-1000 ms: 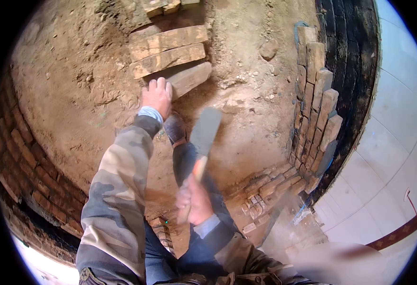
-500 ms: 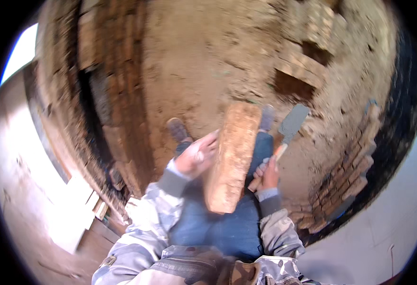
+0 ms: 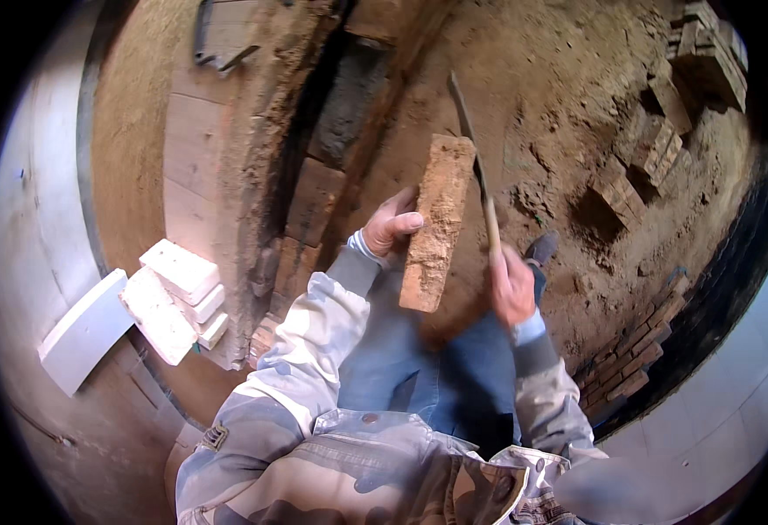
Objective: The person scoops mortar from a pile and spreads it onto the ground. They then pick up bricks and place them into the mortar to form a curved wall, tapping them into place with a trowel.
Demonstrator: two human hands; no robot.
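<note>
My left hand (image 3: 392, 226) is closed on a rough orange-brown brick (image 3: 439, 219), gripping its left side with the thumb on the near face. The brick is held up in front of my legs, its long side pointing away from me and leaning slightly right. In my right hand (image 3: 512, 284) is the wooden handle of a trowel (image 3: 471, 131). Its blade is turned nearly edge-on and lies along the brick's far right corner; whether they touch I cannot tell. To the left runs a low brick course (image 3: 315, 201) with a patch of grey mortar (image 3: 349, 101) on it.
White blocks (image 3: 182, 271) are stacked at the left beside a white panel (image 3: 84, 331). Loose bricks (image 3: 616, 197) lie on the dirt floor (image 3: 568, 79) to the right. A brick stack (image 3: 633, 350) stands against the dark strip by the right wall. A dark metal piece (image 3: 213, 44) lies far left.
My view has swung left toward the brick course. The brick has moved farther from my body, and the trowel has turned from flat to edge-on, its blade now beside the brick.
</note>
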